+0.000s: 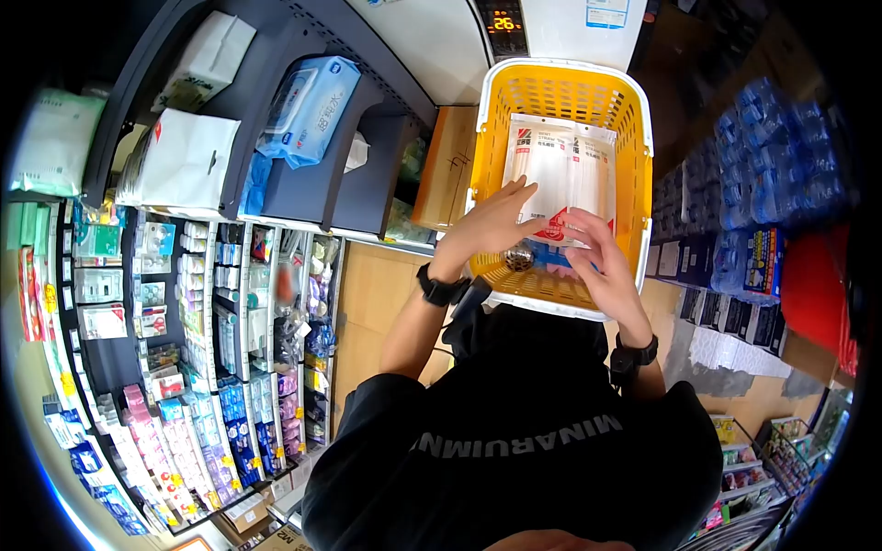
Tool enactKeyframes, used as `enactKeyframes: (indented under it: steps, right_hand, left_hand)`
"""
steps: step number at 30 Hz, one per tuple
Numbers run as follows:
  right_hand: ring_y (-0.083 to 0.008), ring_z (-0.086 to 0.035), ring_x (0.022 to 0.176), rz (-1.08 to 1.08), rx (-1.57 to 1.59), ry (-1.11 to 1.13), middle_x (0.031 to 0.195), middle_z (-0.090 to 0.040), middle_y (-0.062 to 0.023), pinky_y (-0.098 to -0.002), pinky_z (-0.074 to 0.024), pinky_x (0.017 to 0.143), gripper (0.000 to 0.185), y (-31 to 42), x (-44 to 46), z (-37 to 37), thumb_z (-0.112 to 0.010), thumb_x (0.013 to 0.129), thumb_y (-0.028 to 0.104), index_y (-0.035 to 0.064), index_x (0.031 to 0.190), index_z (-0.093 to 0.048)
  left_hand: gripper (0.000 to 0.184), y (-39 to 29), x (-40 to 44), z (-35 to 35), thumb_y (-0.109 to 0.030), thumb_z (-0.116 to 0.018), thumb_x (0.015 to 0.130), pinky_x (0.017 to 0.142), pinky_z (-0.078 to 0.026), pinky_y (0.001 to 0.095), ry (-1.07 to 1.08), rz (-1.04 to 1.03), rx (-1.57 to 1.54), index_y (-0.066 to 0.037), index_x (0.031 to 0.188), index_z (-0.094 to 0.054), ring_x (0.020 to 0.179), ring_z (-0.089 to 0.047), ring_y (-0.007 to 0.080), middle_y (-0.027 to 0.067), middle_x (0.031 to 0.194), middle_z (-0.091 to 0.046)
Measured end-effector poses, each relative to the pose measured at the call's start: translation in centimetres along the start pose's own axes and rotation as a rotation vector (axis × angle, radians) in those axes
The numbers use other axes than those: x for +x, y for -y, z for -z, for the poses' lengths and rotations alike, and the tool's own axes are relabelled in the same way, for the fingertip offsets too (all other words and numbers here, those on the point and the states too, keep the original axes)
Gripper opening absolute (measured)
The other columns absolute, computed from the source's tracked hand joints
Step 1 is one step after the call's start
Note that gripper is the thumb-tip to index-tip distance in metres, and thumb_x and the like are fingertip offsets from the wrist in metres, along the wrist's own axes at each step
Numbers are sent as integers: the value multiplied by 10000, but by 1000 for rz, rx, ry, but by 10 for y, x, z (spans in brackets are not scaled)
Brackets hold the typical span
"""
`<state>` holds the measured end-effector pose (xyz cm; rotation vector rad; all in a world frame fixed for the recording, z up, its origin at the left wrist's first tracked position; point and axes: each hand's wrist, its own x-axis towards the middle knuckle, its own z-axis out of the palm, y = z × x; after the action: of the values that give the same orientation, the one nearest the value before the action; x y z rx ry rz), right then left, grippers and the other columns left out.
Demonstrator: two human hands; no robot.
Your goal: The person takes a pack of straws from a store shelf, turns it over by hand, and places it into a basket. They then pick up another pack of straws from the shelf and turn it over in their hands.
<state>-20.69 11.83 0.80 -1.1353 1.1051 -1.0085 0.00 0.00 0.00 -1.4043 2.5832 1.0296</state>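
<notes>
A yellow plastic basket [637,110] with a white rim stands in front of me. Flat white packs [556,170] with red and black print lie inside it, toward its far end. Over the basket's left side, my left hand [496,220] has its fingers stretched out, above the near edge of the packs. My right hand [602,266] is over the right side, fingers spread and slightly bent, holding nothing that I can see. Between the hands lie a shiny round metal item [519,257] and a blue and pink item [556,259], partly hidden.
Dark shelving [303,193] at the left bears a blue wipes pack [317,106] and white packs. Below it hang racks of small goods [211,367]. Shrink-wrapped water bottles [776,156] are stacked at the right. A white appliance with a lit display [505,23] stands behind the basket.
</notes>
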Motion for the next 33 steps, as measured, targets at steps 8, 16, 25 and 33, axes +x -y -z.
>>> enactKeyframes:
  steps: [8, 16, 25, 33]
  right_hand:
    - [-231, -550, 1227, 198, 155, 53, 1389, -532, -163, -332, -464, 969, 540, 46, -8, -20, -524, 985, 35, 36, 1490, -331]
    - [-243, -559, 1219, 232, 273, 280, 1391, -525, -184, -340, -437, 998, 581, 54, 3, -72, -540, 964, 68, 7, 1495, -312]
    - [-239, -542, 1234, 179, 184, 547, 1401, -517, -193, -361, -377, 1058, 602, 66, 15, -150, -530, 921, 15, -13, 1483, -315]
    - [-247, -538, 1243, 123, 209, 748, 1397, -518, -190, -362, -370, 1069, 598, 64, 27, -232, -563, 927, 59, -17, 1473, -330]
  left_hand:
    - [436, -27, -116, 32, -192, -603, 995, 1081, -412, 367, -456, -102, -673, -31, 1393, -523, 1314, -520, 237, 132, 1420, -554]
    - [357, -15, -192, 7, -76, -564, 995, 1062, -439, 354, -799, -90, -962, -15, 1347, -549, 1259, -556, 199, 113, 1380, -583]
    - [316, 1, -260, -7, -35, -526, 998, 1064, -434, 354, -1171, -25, -1110, 23, 1308, -556, 1253, -560, 205, 128, 1321, -612]
    - [294, 28, -335, -13, -72, -528, 1011, 1070, -421, 348, -1414, 49, -1078, 19, 1286, -581, 1247, -563, 193, 119, 1302, -626]
